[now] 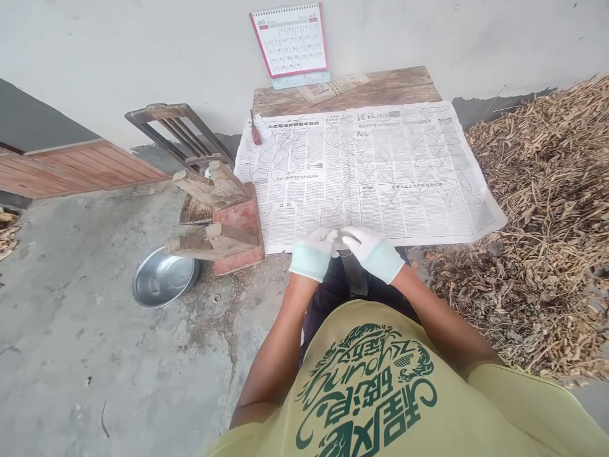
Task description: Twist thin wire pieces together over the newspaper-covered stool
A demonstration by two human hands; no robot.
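White knit gloves with pale green cuffs cover both of my hands at the near edge of a newspaper sheet (304,190). My left hand (316,249) has its fingers pressed together on something thin that I cannot make out. Close beside it, my right hand (365,246) is also closed, its fingertips almost meeting the left ones. A faint thin wire or thread seems to curve below the fingers. Thin, dark, wavy strands (375,166) lie across the newspaper. At its upper left corner rests a screwdriver with a red handle (255,134).
The newspaper covers a wooden table (394,86) against the wall, where a desk calendar (291,41) stands. To the left are a wooden chair (164,114), an upturned stool (238,219) and a metal basin (164,279). Dry leaves and stalks (537,254) are heaped on the right.
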